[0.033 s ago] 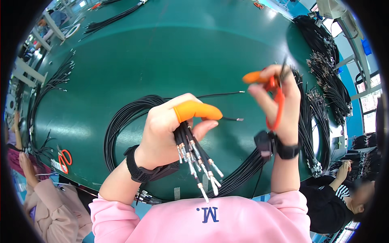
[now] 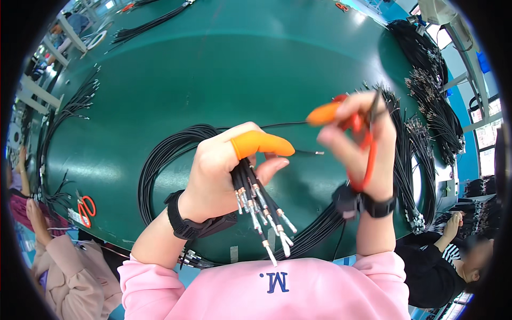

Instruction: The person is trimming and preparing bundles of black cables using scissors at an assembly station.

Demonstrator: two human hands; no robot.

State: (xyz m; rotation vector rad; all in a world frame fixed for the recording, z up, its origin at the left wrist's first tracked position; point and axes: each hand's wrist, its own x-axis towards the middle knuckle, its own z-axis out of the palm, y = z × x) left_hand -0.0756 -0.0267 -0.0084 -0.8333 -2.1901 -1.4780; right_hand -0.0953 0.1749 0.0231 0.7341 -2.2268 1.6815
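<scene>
In the head view, the left hand point(image 2: 210, 170), near the centre of the frame, closes around a bundle of black cables point(image 2: 244, 174), its forefinger in an orange finger cot point(image 2: 262, 144) curled over them; the bundle's metal terminals point(image 2: 261, 205) hang fanned out below the fist, toward the lower centre; a loose cable end point(image 2: 319, 153) pokes out to the right of the forefinger; the cable coil point(image 2: 152, 165) bows round to the left of the hand, resting on the green table point(image 2: 213, 80); the right hand point(image 2: 385, 141), right of centre and somewhat blurred, holds red-handled scissors point(image 2: 369, 168) with the blades pointing up, its thumb and orange-capped forefinger spread apart; a thin single cable point(image 2: 282, 125) runs toward that forefinger, and whether they touch I cannot tell; black wristbands point(image 2: 184, 226) sit on both wrists; more cable bundles point(image 2: 413, 173) lie along the right side; another pair of scissors point(image 2: 85, 208) lies at the left; co-workers' arms point(image 2: 69, 256) show at lower left and lower right
</scene>
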